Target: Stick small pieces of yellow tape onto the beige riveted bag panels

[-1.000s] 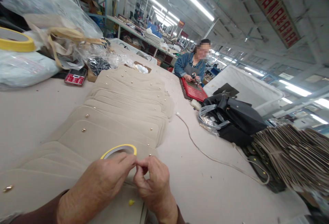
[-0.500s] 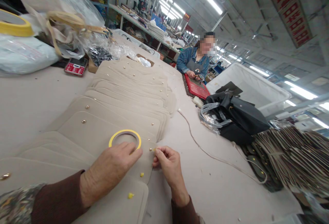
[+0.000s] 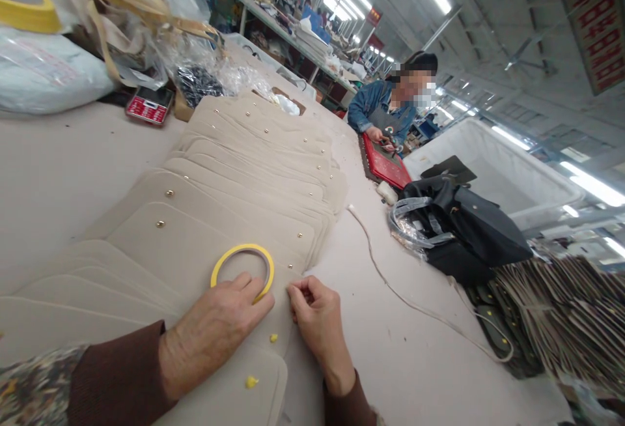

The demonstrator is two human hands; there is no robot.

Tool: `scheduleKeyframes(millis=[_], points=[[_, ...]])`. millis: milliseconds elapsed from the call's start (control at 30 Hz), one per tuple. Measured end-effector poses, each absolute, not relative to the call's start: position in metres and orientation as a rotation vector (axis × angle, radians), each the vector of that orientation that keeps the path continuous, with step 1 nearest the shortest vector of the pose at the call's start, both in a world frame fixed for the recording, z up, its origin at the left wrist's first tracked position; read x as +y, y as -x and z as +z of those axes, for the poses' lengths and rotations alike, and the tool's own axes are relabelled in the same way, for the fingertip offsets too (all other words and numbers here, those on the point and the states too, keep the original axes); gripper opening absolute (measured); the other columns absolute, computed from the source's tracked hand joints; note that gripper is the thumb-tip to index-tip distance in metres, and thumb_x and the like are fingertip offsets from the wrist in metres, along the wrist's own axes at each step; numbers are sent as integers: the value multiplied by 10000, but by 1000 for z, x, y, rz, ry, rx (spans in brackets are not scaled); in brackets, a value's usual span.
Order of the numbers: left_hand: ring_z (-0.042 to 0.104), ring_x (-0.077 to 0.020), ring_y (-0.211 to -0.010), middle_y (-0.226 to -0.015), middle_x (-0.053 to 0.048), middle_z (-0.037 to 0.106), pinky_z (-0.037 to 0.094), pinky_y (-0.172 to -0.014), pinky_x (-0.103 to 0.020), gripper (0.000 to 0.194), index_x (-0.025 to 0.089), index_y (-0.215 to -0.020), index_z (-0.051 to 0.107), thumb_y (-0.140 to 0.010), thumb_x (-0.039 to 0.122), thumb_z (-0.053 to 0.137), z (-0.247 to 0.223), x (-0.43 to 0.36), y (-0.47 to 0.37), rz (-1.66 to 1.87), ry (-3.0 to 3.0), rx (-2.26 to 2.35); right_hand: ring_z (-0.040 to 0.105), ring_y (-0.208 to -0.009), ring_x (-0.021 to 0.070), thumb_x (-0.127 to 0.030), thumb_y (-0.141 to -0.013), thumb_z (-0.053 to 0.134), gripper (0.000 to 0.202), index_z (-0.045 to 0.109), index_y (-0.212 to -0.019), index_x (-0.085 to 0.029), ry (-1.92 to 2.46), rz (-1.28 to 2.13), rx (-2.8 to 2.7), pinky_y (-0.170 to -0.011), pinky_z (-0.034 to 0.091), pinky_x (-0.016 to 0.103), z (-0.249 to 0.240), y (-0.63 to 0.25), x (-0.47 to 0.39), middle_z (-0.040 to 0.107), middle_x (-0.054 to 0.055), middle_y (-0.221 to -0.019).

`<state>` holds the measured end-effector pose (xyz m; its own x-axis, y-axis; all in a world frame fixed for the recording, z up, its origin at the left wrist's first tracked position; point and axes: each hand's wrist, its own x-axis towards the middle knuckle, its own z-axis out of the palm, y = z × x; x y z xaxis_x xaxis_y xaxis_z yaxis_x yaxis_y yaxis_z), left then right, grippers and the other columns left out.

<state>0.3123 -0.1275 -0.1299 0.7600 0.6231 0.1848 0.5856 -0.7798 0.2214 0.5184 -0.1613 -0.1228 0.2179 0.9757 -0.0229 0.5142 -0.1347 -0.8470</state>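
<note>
I see my left hand (image 3: pixel 219 328) pinning a thin yellow tape roll (image 3: pixel 243 271) on the top beige felt panel (image 3: pixel 195 250), my right hand (image 3: pixel 317 315) pinching its stud corner in a narrow grip; two yellow tape dots (image 3: pixel 273 337) are stuck on, many fanned panels remain.

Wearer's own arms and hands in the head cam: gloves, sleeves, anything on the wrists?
Both hands are bare: no gloves, and no rings or watch show. The left hand comes out of a dark brown long sleeve with a snug cuff; further up that arm sits a mottled, patterned over-layer at the frame edge. The right hand has the same brown cuff at the wrist.

Yellow tape roll (image 3: pixel 243 263); beige panels (image 3: pixel 205 243); brown sleeve (image 3: pixel 117 383); red calculator (image 3: pixel 149 106).
</note>
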Motion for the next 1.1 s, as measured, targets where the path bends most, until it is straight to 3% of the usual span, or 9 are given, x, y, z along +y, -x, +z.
scheduleKeyframes(millis=[100,200,367,533,700,800,867,933,1100], points=[[632,-277,-827,-923,-52,693,500,-703,-389,272,222,-940,666,-928,-31,567,-128,-128,-312,332,-2799,973,600,-557,161,-369,-889,646,183,723,-873,-204,1778,768,-1368,-524,474,244,-122,-516,-162,652,-19,-594],[627,-276,-831,-924,-61,693,492,-709,-388,302,215,-931,670,-934,-46,519,-126,-128,-312,328,-2799,962,563,-476,154,-380,-851,729,289,673,-1069,-200,1821,864,-1156,-441,450,226,-124,-516,-164,631,-66,-562],[623,-286,-822,-931,-68,699,491,-714,-399,324,214,-916,675,-927,-58,501,-126,-128,-312,365,-2797,983,617,-528,157,-442,-907,682,259,726,-859,-191,1751,894,-1090,-502,509,243,-133,-520,-174,695,8,-637],[621,-282,-838,-939,-72,709,498,-727,-388,315,213,-929,677,-920,-61,524,-127,-128,-312,371,-2800,1000,703,-706,204,-332,-935,624,247,802,-821,-205,1778,529,-1449,-719,541,307,-132,-515,-173,779,60,-765],[631,-282,-883,-974,-78,713,527,-744,-385,308,207,-970,691,-936,-48,521,-130,-125,-312,294,-2782,976,681,-660,184,-325,-908,627,245,752,-732,-207,1873,626,-1430,-671,506,279,-125,-513,-158,753,30,-692],[636,-269,-885,-983,-73,707,536,-755,-380,308,204,-1005,699,-959,-36,513,-124,-124,-312,297,-2742,1011,680,-674,197,-392,-860,681,219,777,-830,-198,1780,636,-1349,-649,531,284,-122,-517,-158,775,53,-774],[635,-255,-858,-955,-61,698,540,-744,-372,269,203,-997,695,-987,-5,525,-117,-122,-310,317,-2705,1019,667,-630,203,-492,-863,706,339,797,-979,-186,1735,627,-1235,-591,540,300,-123,-522,-163,798,86,-874],[646,-234,-888,-987,-42,701,560,-777,-355,208,220,-1019,680,-1027,58,549,-110,-117,-308,279,-2741,1061,628,-548,200,-584,-871,719,433,799,-1019,-184,1760,686,-1161,-537,528,310,-128,-527,-166,778,76,-822],[644,-265,-1054,-1126,-88,707,574,-872,-395,206,202,-1139,670,-1059,95,513,-101,-103,-299,270,-2726,1242,576,-540,194,-588,-883,699,450,731,-647,-207,1775,828,-1353,-515,407,285,-124,-530,-165,628,16,-566]])
